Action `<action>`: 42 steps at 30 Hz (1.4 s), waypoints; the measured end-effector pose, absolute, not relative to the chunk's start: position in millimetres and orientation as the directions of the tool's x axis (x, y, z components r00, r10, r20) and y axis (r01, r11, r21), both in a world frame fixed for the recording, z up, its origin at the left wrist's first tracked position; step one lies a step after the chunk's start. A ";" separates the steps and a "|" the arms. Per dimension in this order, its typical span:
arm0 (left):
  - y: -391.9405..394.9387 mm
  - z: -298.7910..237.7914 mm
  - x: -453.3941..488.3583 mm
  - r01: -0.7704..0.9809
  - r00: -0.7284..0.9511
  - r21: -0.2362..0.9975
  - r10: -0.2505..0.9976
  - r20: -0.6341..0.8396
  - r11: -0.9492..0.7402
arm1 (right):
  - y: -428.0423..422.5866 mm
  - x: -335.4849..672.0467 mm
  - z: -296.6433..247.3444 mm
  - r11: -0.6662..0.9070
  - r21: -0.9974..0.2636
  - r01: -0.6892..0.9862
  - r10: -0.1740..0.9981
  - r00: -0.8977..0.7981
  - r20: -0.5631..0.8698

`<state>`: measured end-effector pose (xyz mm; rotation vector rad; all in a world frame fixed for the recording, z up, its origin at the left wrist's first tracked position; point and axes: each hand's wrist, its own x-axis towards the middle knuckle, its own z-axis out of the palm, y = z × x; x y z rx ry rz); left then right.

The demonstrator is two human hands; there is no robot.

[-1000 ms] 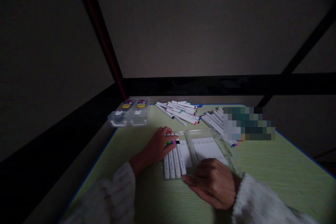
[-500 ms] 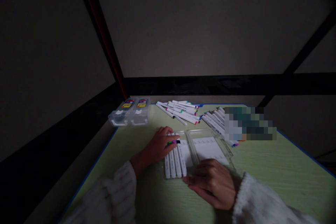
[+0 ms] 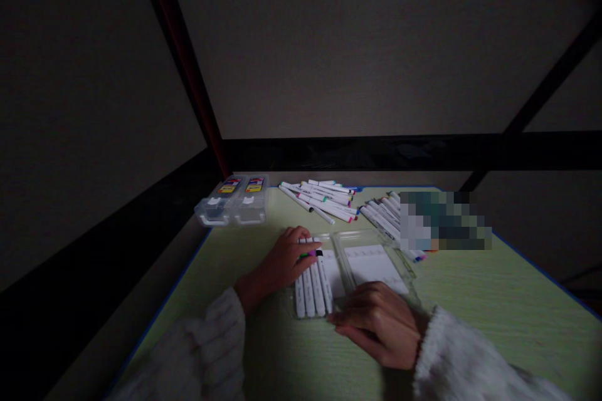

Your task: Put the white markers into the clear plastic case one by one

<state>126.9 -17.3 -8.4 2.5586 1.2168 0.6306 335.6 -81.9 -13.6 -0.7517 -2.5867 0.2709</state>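
Observation:
An open clear plastic marker case (image 3: 376, 244) lies on the green table (image 3: 493, 301), a white paper insert in its right half. Several white markers (image 3: 313, 288) with coloured caps lie side by side in its left half. My left hand (image 3: 282, 260) rests on the far ends of these markers, fingers laid flat over the caps. My right hand (image 3: 379, 322) lies at the case's near edge, fingers stretched left and touching the near ends of the markers. Both sleeves are white knit.
Two closed clear marker cases (image 3: 232, 200) stand at the table's far left corner. A loose pile of markers (image 3: 322, 197) lies at the back middle, another row (image 3: 385, 216) beside a blurred patch on the right. Dark bars and a wall rise behind.
Hardly anything has moved; my right hand has shifted very slightly along the case's near edge. My left hand stays on the markers.

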 end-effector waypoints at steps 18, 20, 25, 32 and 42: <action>-16.4 -11.1 125.9 0.660 0.550 0.412 0.778 0.304 -0.628 | -80.3 342.0 -7.9 0.826 -0.341 0.450 0.558 -0.743 0.370; -16.2 -11.7 125.6 0.659 0.545 0.420 0.781 0.305 -0.624 | -78.3 342.3 -2.7 0.836 -0.291 0.464 0.543 -0.775 0.323; -15.6 -12.7 125.1 0.657 0.535 0.437 0.788 0.303 -0.614 | -76.7 340.8 2.0 0.846 -0.207 0.492 0.531 -0.816 0.230; -14.1 -13.8 125.8 0.662 0.534 0.434 0.791 0.299 -0.611 | -75.8 336.5 3.5 0.829 -0.203 0.522 0.552 -0.822 0.139; -15.4 -10.6 126.2 0.680 0.546 0.407 0.792 0.273 -0.610 | -76.9 335.4 2.5 0.805 -0.183 0.564 0.589 -0.797 0.137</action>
